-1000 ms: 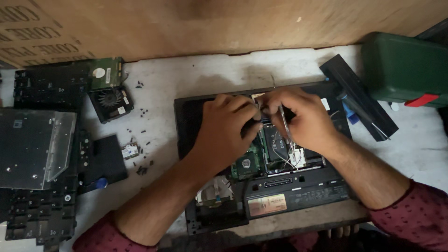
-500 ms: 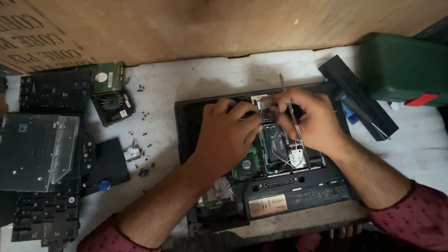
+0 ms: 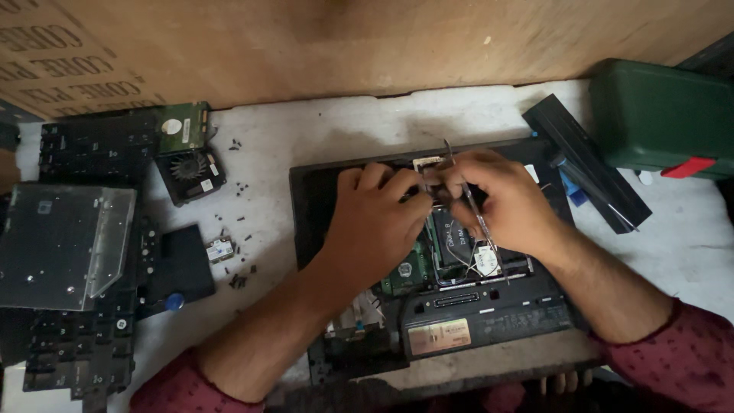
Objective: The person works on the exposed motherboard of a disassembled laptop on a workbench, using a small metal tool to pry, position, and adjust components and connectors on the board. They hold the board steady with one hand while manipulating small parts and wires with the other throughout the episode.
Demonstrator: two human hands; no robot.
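Observation:
An opened black laptop base [image 3: 321, 191] lies in front of me, with its green circuit board [image 3: 405, 271] and wires exposed. My left hand [image 3: 375, 222] rests on the laptop's middle, fingers curled down onto a part near the top edge. My right hand [image 3: 501, 199] grips thin metal tweezers [image 3: 474, 218], which slant from above the fingers down toward the board. Both hands meet over the same spot, which they hide.
To the left lie a silver optical drive [image 3: 65, 245], keyboards [image 3: 76, 359], a cooling fan [image 3: 189, 172], a hard drive [image 3: 182, 126] and several loose screws [image 3: 241, 229]. A long black battery [image 3: 585, 164] and a green box [image 3: 661, 118] sit at the right. A wooden board [image 3: 344, 38] backs the table.
My hands stay over the same spot on the laptop. The tweezers in my right hand have tilted a little, and the view has shifted slightly.

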